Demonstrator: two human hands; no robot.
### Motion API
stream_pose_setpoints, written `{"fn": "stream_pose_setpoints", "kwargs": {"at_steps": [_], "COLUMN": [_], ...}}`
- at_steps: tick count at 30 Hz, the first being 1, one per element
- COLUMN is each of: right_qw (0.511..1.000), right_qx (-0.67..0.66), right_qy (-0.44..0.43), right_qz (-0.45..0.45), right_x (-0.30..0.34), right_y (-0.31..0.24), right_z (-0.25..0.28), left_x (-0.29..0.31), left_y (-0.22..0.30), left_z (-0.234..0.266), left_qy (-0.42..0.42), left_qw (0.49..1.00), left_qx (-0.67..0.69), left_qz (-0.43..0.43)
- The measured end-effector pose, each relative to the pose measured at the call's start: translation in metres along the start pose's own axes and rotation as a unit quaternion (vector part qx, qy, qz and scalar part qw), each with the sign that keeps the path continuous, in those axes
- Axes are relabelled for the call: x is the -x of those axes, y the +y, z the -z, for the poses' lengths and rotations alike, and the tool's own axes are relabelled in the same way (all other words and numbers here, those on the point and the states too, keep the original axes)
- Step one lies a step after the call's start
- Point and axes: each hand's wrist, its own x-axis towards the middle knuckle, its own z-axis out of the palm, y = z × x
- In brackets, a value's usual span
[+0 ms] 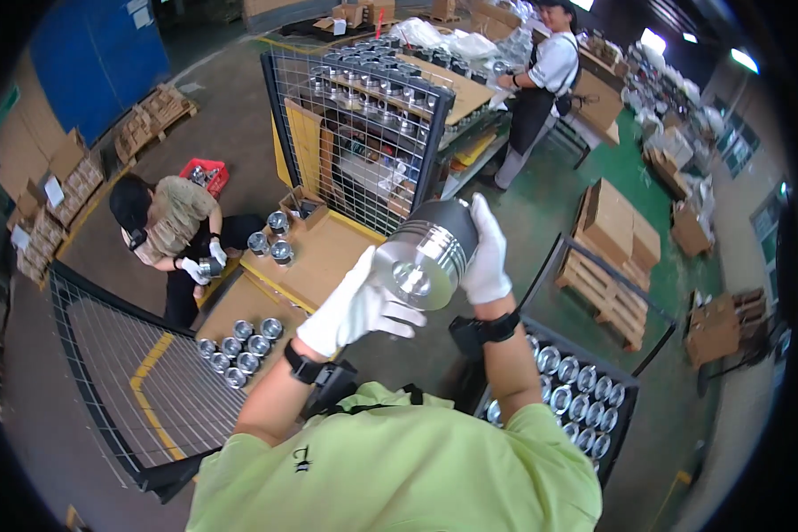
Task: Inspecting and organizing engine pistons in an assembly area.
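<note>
A grooved metal cylinder (427, 253) is held up in front of the chest, tilted, its bright round end turned down to the left and its dark end up to the right. The white-gloved right hand (488, 262) has its grip clamped on the cylinder's right side. The left hand (339, 309), gloved too, is at the lower left of the bright end with fingers spread; whether its grip bears on the metal, I cannot tell. Ahead, three similar parts (280, 252) stand on a brown cardboard sheet (328, 257), next to an upright mesh panel (359, 124). More stand in a cluster (247, 363) to the left, and rows fill a dark-framed crate (625, 426) to the right. A co-worker (173, 217) low on the left holds another such part in gloved hands; a second person (554, 66) stands at a loaded desk (457, 99).
</note>
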Motion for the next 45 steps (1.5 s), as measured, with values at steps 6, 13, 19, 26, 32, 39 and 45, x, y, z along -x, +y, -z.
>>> {"fn": "stream_pose_setpoints", "kwargs": {"at_steps": [6,13,19,26,32,39,45], "right_qw": [0.893,0.743,0.807,0.612,0.896,0.936,0.949], "right_qx": [0.411,0.565,0.539,0.643,0.379,0.276,0.247], "right_qy": [-0.156,-0.044,0.033,0.040,0.041,0.007,0.004], "right_qz": [0.099,0.356,0.238,0.460,0.228,0.219,0.198], "right_x": [0.019,0.043,0.054,0.004,-0.032,-0.031,-0.023], "right_y": [-0.040,-0.018,0.037,0.059,0.062,0.066,0.066], "right_z": [-0.034,-0.065,-0.085,-0.130,-0.145,-0.127,-0.127], "left_x": [-0.020,0.000,0.020,0.029,0.037,0.048,0.052], "left_y": [-0.020,0.011,0.043,0.061,0.057,0.047,0.038], "left_z": [-0.022,-0.015,0.005,0.014,0.012,0.017,0.011], "left_qy": [-0.133,-0.103,-0.049,-0.041,0.003,0.028,0.083], "left_qw": [0.964,0.982,0.983,0.973,0.971,0.960,0.929], "left_qx": [0.232,0.131,0.088,0.141,0.086,-0.043,-0.105], "left_qz": [0.014,-0.085,-0.155,-0.178,-0.222,-0.275,-0.346]}}
